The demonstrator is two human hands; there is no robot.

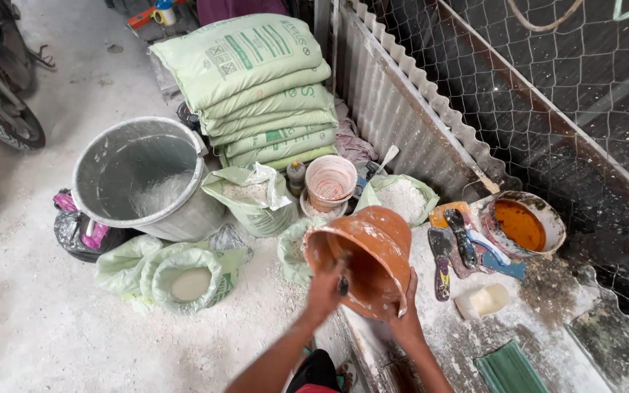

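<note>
The step in hand looks like scraping the inside of the orange bowl (362, 251) – it would go best with the bowl kept tilted and firmly braced while the tool works along the wall in short strokes.

The stack of pale green sacks (260, 87) at the far side is the largest thing, soft and bulging. Left of it stands a round grey bucket (140, 178), smooth, dusty with white powder. An open bag of white powder (191, 280) lies near left on the rough floor.

The bowl, in the middle, is rounded plastic smeared with white. The right hand (405, 320) grips its lower rim – the left hand (327, 291) is closed around a small dark tool (343, 282) inside the bowl.
</note>
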